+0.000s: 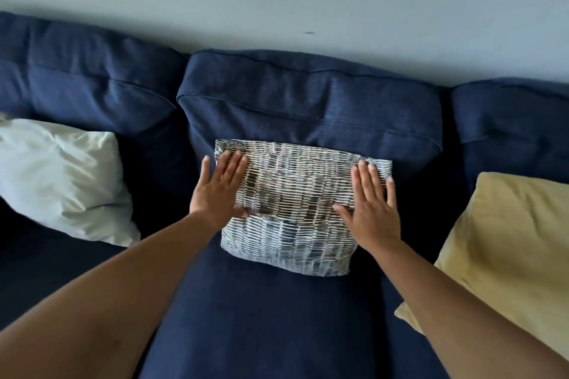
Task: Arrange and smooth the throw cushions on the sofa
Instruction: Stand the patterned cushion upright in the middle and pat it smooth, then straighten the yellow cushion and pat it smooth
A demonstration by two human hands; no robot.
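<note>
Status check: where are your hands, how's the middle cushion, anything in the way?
Left hand and right hand flat and open on the patterned cushion, no grip. Cushion leans on the sofa back. White cushion and yellow cushion apart, clear.

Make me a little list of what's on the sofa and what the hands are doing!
sofa: dark blue, against a pale wall
middle cushion: patterned, leaning on the back cushion
left cushion: white, crumpled
right cushion: yellow
left hand: flat, fingers spread, on the patterned cushion's left edge
right hand: flat, on its right side
step: pressing the patterned cushion smooth
</note>
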